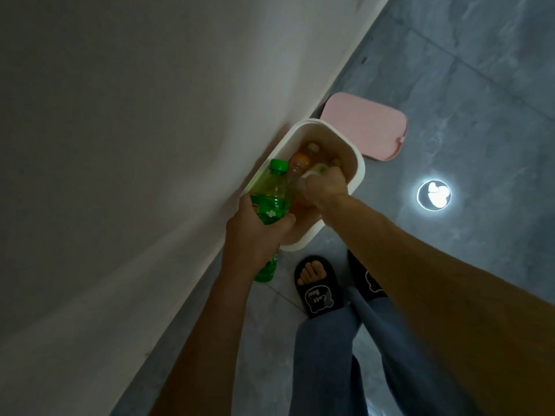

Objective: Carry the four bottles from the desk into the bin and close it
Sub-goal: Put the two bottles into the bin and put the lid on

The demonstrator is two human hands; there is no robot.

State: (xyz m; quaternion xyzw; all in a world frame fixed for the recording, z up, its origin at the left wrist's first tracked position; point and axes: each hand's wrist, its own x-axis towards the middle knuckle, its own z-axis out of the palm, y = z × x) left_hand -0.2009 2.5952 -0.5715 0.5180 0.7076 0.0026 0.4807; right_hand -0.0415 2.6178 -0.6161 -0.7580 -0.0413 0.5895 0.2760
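The white bin point(359, 172) stands open on the floor against the wall. My left hand point(255, 235) grips a green bottle point(270, 202) with a green cap, held tilted over the bin's near left rim. My right hand point(326, 190) reaches into the bin and is closed around an orange-capped bottle point(298, 164). Deeper inside lies another bottle point(312, 148) with a pale cap, partly hidden and dim. The pink lid point(365, 127) lies flat on the floor just beyond the bin.
A pale wall point(135, 145) runs along the left, touching the bin. The floor is grey tile with a bright light reflection point(434, 195) to the right. My feet in black slippers point(318, 286) stand just in front of the bin.
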